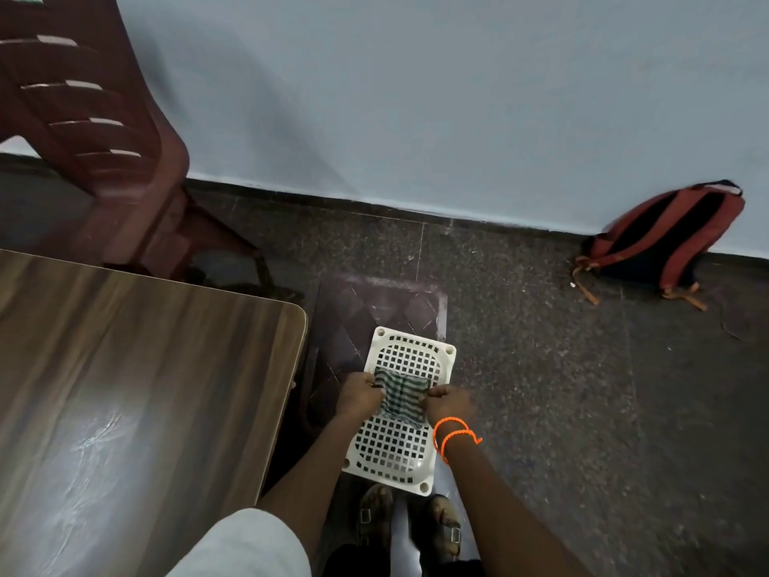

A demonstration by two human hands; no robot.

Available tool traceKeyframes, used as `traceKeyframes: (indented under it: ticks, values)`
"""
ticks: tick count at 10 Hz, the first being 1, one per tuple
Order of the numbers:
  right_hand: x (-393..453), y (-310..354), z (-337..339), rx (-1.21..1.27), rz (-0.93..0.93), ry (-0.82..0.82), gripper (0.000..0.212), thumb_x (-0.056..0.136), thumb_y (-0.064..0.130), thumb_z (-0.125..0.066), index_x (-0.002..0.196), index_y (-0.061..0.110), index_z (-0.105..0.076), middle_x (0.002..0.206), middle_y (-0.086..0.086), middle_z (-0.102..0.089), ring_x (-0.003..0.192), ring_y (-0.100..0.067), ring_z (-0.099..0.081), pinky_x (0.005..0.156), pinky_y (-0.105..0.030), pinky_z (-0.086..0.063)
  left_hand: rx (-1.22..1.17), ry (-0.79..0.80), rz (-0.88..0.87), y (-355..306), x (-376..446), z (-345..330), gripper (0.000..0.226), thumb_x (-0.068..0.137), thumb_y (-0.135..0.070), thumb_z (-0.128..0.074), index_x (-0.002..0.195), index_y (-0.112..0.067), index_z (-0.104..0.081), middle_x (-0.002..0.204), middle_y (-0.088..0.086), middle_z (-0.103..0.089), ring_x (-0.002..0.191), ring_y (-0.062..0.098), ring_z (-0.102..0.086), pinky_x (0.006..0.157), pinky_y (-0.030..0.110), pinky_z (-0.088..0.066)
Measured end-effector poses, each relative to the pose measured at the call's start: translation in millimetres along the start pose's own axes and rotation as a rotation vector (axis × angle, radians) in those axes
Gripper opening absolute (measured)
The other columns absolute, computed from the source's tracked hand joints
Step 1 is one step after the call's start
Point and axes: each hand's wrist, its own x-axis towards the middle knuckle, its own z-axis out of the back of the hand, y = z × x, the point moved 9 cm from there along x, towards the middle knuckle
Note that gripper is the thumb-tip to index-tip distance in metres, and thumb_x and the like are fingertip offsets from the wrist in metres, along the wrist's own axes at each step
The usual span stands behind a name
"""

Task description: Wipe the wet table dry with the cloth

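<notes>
Left of the white perforated stool [401,447], the wood-grain table [125,389] occupies the lower left of the view; its surface shows a glossy wet patch with streaks toward its near half, and its rounded corner lies just beside the stool's far left edge. Beyond the table, and well apart from the stool, stands a dark red plastic chair [95,118] against the pale blue wall [457,97]. Right of the stool and well apart from it, a red and black backpack [661,239] leans at the base of the wall on the speckled dark floor [561,368]. Under the stool lies a dark patterned mat [366,306], extending past the stool's far edge. Above the stool's middle, the striped green and white cloth [399,399] is held stretched between both hands, clear of the table. The left hand [360,395] grips the cloth's left edge with fingers curled tightly round it. The right hand [447,403] grips the right edge in the same closed manner. Two orange beaded bracelets [451,433] circle the right wrist. Two sandalled feet [412,522] stand just near of the stool.
</notes>
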Motion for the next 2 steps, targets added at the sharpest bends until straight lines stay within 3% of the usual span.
traceKeyframes:
  ticks: [1,2]
  values:
    - [2.2,5.1,1.3,-0.073,0.043,0.006,0.014,0.072,0.010,-0.072,0.079,0.021,-0.074,0.089,-0.005,-0.073,0.086,-0.026,-0.067,0.080,-0.037,-0.056,0.033,0.007,0.002,-0.1,2.2,-1.4,0.013,0.077,-0.015,-0.061,0.081,-0.008,-0.072,0.080,0.007,-0.073,0.080,0.022,-0.069,0.078,0.036,-0.057]
    - [-8.6,21.1,7.0,-0.168,0.167,0.016,0.017,0.075,0.016,-0.072,0.092,0.019,-0.074,0.097,-0.004,-0.073,0.092,-0.025,-0.066,0.082,-0.030,-0.050,0.154,-0.047,-0.046,-10.9,-11.1,6.2,0.018,0.083,-0.025,-0.061,0.089,-0.012,-0.072,0.092,0.007,-0.073,0.091,0.025,-0.068,0.082,0.033,-0.054]
